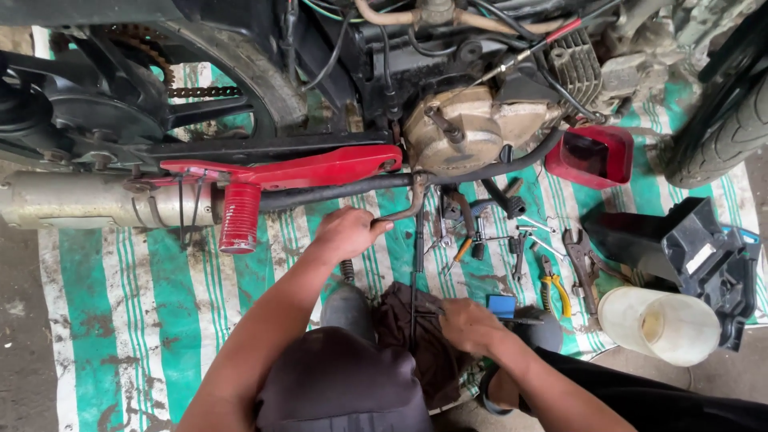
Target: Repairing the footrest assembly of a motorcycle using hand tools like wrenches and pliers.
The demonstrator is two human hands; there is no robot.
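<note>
At centre frame the left hand (346,232) grips the bent lever (410,204); the right hand (468,324) clutches a dark rag (412,336) below. Tools (520,240) crowd the right, while the striped mat (144,312) lies open at lower left.

1. The exhaust pipe (336,192) and red footrest bar (312,170) run just above the left hand (346,232), closing off the way upward.
2. The striped mat (160,272) lies bare left of that hand.
3. Scattered tools (512,240) and yellow-handled pliers (554,290) crowd the mat between the right hand (470,324) and the engine case (464,128).
4. A white bucket (660,324) and black plastic cover (688,248) block the right side.
</note>
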